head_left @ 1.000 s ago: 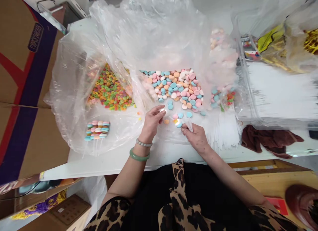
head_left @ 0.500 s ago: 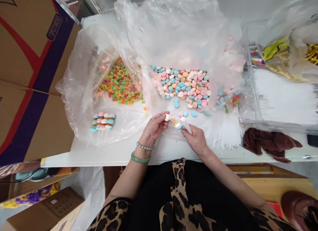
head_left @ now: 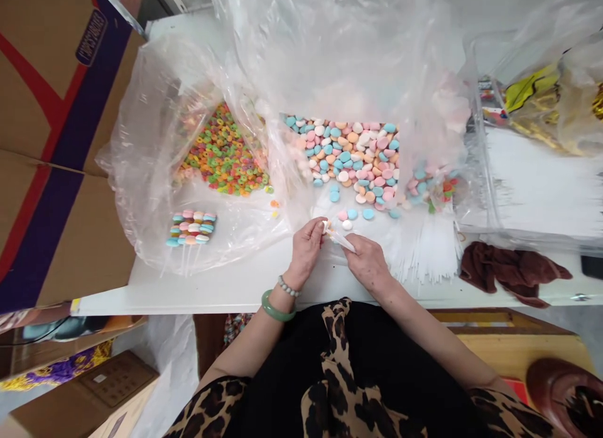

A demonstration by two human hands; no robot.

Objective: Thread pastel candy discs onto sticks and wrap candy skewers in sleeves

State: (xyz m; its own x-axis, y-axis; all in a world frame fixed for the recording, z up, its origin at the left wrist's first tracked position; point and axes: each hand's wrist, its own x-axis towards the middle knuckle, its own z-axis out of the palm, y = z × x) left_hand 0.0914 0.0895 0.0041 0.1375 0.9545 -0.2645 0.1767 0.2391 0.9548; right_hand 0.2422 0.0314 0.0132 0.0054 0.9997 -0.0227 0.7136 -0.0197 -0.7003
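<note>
My left hand [head_left: 307, 244] pinches a white candy [head_left: 325, 225] at the tip end of the white sticks [head_left: 341, 239]. Those sticks are gripped by my right hand [head_left: 368, 263], its fingers closed around their lower part. Other candies on the sticks are mostly hidden by my left fingers. Just beyond my hands lie loose pastel candies [head_left: 347, 225] on clear plastic. Behind them an open bag holds a heap of pink, blue, white and orange candies [head_left: 348, 155]. To the left is a heap of small coloured candy rings [head_left: 228, 155] in another bag.
Finished-looking candy skewers [head_left: 192, 228] lie side by side at the left. White sticks [head_left: 426, 249] are spread right of my hands, near a brown cloth [head_left: 509, 271]. A clear tray [head_left: 494, 218] stands at the right, a large cardboard box [head_left: 94, 237] at the left.
My left hand has moved slightly right, bringing the white candy against the sticks' tips. The sticks have swung to slant up-left, and their candies are now largely covered.
</note>
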